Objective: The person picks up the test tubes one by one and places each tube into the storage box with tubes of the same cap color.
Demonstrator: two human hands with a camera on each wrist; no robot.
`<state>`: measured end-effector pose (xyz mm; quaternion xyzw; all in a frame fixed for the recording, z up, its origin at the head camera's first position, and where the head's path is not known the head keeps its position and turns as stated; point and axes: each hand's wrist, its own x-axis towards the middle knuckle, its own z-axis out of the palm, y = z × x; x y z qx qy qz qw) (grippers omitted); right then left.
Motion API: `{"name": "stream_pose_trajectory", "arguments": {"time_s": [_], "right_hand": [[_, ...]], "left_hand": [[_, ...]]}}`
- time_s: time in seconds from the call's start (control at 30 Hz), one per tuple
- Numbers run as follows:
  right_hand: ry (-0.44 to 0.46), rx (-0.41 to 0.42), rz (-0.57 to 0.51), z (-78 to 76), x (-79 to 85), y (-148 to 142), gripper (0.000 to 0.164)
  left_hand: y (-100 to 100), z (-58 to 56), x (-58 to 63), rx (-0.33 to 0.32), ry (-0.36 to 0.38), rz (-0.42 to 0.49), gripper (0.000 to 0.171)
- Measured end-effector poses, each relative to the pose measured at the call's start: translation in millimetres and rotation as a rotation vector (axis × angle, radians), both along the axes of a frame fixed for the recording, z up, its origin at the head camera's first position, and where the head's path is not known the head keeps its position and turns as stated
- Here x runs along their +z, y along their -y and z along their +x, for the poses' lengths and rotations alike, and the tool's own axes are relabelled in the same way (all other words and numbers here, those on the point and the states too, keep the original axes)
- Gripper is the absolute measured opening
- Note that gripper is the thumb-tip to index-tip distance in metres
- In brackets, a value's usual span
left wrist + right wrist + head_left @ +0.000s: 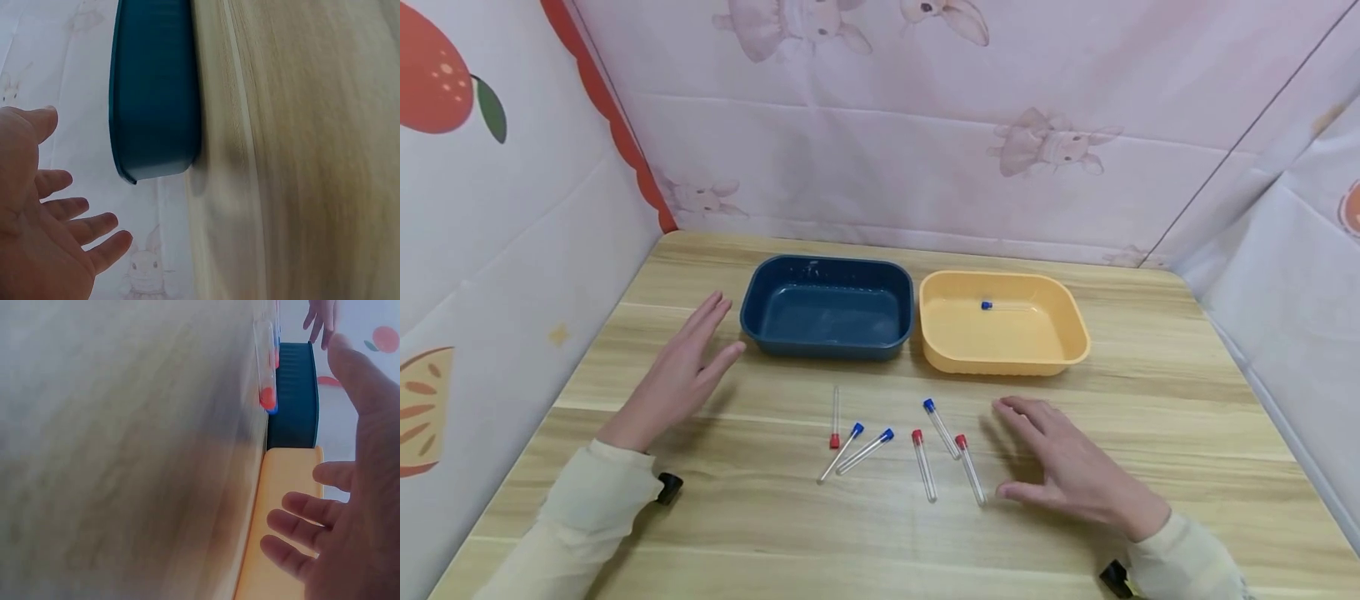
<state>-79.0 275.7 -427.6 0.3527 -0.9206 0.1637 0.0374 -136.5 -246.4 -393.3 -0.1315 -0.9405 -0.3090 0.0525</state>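
My left hand (673, 379) holds nothing, its fingers extended beside the left end of the dark blue tray (827, 350). In the left wrist view its palm and spread fingers show near that tray's end wall. My right hand (1063, 467), also holding nothing, reaches in from the right with fingers apart. It is nearest a red-capped test tube (972, 471). Left of that lie a blue-capped tube (942, 429) and another red-capped tube (925, 467). Farther left are two blue-capped tubes, one (865, 452) beside the other (840, 454), and an upside-down red-capped tube (835, 417).
A yellow tray (1003, 367) stands right of the blue one, close against it. Inside it lies a blue-capped tube (987, 306). Patterned cloth walls (887, 175) enclose the wooden table (775, 533) at the back and sides.
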Motion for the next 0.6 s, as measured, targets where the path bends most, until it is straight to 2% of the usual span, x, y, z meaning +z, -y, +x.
{"name": "stream_pose_trajectory", "arguments": {"time_s": [0.27,0.6], "right_hand": [[0.059,0.016,0.026,-0.7,-0.5,14,0.107],[0.097,0.047,0.043,-4.2,-1.5,23,0.111]], "left_hand": [[-2,-14.6,-7.6,0.015,0.022,0.04,0.071],[-6,-23.2,-10.4,0.031,0.093,0.051,0.075]]}}
